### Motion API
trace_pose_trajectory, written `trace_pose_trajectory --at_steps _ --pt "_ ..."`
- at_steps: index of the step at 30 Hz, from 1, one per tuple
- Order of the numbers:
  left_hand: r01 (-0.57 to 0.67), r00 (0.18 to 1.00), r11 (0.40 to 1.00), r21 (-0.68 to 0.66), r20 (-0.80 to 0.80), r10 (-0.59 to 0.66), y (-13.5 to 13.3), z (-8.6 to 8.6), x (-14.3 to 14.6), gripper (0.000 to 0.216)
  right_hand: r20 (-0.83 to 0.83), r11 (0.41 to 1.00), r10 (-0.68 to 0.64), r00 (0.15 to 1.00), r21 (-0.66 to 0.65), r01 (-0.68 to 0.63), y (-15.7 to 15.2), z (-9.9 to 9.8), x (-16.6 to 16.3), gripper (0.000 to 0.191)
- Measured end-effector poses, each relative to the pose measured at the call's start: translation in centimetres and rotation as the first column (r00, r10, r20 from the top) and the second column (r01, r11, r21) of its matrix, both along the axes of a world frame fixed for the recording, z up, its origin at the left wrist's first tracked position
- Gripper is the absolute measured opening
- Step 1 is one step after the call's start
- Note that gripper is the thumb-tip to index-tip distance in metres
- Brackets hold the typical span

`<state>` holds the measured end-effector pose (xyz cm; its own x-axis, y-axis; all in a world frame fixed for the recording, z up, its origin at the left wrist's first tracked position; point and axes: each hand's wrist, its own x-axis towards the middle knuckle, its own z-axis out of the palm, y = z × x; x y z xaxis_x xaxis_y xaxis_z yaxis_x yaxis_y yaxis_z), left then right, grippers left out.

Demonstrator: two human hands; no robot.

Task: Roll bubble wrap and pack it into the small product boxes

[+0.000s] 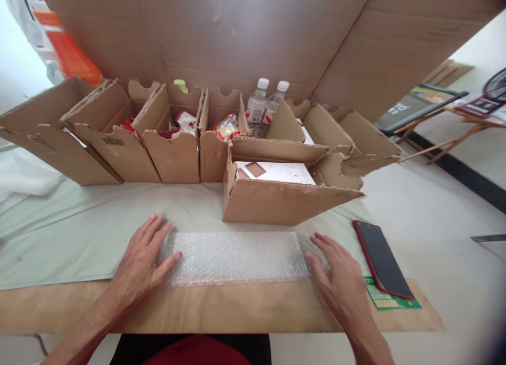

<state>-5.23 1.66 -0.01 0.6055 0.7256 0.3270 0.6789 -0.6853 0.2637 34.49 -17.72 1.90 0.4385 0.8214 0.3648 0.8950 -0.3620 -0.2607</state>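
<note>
A strip of clear bubble wrap (237, 257) lies flat on the pale cloth (79, 228) in front of me. My left hand (142, 259) rests open on its left end, fingers stretched forward. My right hand (336, 273) lies open at its right end, fingers flat on the edge. Just behind the wrap stands an open cardboard box (276, 196) with a white packet inside.
A row of open cardboard boxes (169, 149) behind holds snack packets and two water bottles (264, 104). A red-cased phone (381, 259) lies right of my right hand on a green card. A large cardboard sheet (237, 33) stands at the back.
</note>
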Motion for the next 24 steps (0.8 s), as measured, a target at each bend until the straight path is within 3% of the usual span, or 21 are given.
trace_pose_trajectory --at_steps 5,10,13,16,20,24 --pt "-0.035 0.999 0.999 0.018 0.014 0.035 -0.4 0.0 0.4 0.023 -0.082 0.998 0.008 0.997 -0.058 -0.013 3.9 -0.2 -1.4 0.034" --pt "-0.024 0.992 1.0 0.013 0.124 0.022 -1.5 1.4 1.0 0.012 -0.375 0.997 0.021 0.927 0.071 0.006 1.5 1.3 -3.4 0.029" --pt "-0.035 0.985 0.988 -0.151 0.162 0.06 -1.3 3.6 -0.2 0.012 -0.598 0.994 0.05 0.8 0.104 0.015 -0.2 2.3 -5.5 0.031" --pt "-0.082 0.979 0.971 -0.225 0.165 0.121 0.1 6.2 -2.3 0.018 -0.776 0.995 0.08 0.626 0.096 -0.009 -1.1 2.2 -8.2 0.051" --pt "-0.102 0.993 0.986 -0.131 0.052 0.11 3.3 9.5 -3.5 0.037 -0.884 0.987 0.105 0.456 0.037 -0.157 -2.0 0.7 -12.2 0.069" --pt "0.016 0.99 1.0 0.008 -0.137 -0.015 7.0 11.5 0.8 0.045 -0.932 0.947 0.132 0.339 0.017 -0.321 -3.4 -1.4 -15.6 0.07"
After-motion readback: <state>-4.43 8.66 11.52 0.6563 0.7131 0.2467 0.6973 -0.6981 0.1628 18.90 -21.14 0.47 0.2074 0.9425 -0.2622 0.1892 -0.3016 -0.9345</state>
